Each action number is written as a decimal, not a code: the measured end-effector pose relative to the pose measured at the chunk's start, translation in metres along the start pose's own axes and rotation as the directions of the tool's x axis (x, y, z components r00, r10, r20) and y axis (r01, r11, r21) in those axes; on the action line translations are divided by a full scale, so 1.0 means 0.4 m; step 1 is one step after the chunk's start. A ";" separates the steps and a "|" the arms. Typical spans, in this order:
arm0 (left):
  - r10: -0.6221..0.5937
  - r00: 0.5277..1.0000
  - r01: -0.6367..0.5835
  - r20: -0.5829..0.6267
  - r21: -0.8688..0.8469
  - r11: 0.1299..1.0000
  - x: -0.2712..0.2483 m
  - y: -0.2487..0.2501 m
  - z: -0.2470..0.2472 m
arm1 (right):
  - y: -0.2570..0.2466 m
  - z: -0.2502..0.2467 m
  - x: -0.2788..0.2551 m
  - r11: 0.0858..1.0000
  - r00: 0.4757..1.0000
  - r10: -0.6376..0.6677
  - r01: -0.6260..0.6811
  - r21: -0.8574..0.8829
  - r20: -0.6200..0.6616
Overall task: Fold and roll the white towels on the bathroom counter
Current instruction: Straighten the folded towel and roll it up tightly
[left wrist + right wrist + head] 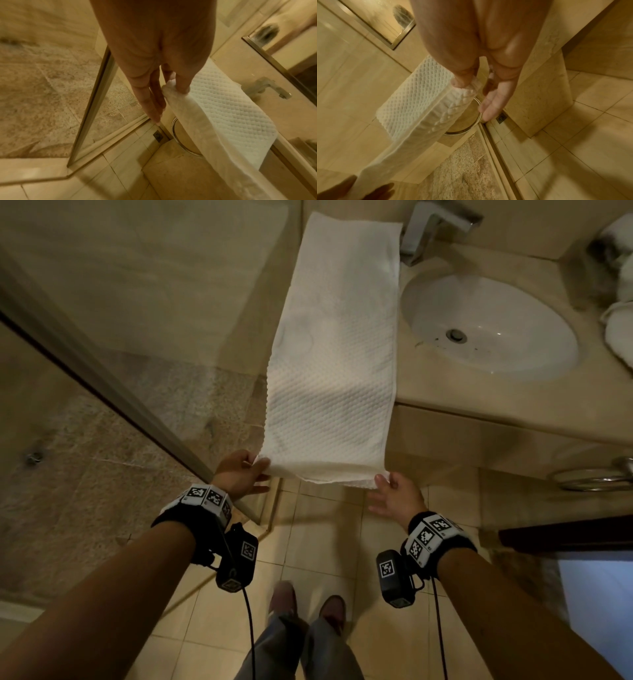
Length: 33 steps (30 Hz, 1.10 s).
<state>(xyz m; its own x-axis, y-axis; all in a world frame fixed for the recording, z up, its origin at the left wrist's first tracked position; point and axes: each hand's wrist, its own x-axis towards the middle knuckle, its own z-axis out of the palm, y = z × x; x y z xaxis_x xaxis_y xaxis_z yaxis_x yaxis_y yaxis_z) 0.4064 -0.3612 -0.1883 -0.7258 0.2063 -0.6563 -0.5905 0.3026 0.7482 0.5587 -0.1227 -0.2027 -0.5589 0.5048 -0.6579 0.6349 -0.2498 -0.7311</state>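
A long white waffle-textured towel (334,347) lies folded lengthwise on the counter left of the sink, and its near end hangs out past the counter's front edge. My left hand (255,465) pinches the near left corner between thumb and a finger, the other fingers straight. My right hand (385,481) pinches the near right corner the same way. In the left wrist view the towel (221,112) runs from my thumb to the counter. In the right wrist view the towel (419,108) stretches toward my left hand (373,189).
A white oval sink (489,323) with a chrome faucet (431,227) sits right of the towel. More white towels (620,313) are bunched at the far right of the counter (445,392). A glass shower door (102,364) stands close on the left. A metal ring (596,477) hangs below the counter.
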 end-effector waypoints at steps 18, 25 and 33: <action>0.002 0.998 -0.018 -0.067 -0.246 0.969 0.025 0.040 0.010 | -0.051 0.013 0.002 0.975 0.993 -0.049 0.070 0.210 -0.105; 0.018 0.997 0.003 0.080 -0.247 0.969 0.019 0.050 -0.005 | -0.069 0.010 -0.018 0.940 1.000 -0.020 0.024 0.341 -0.015; 0.077 0.996 -0.083 -0.039 -0.155 0.984 0.033 0.054 0.030 | -0.071 0.043 -0.013 0.895 0.999 -0.035 0.034 0.444 -0.007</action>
<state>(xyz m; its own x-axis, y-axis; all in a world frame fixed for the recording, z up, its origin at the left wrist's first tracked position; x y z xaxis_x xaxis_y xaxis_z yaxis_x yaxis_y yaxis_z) 0.3881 -0.3409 -0.1820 -0.7826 0.1923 -0.5920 -0.5762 0.1361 0.8059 0.5343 -0.1326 -0.1817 -0.5767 0.5193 -0.6307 0.3120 -0.5735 -0.7574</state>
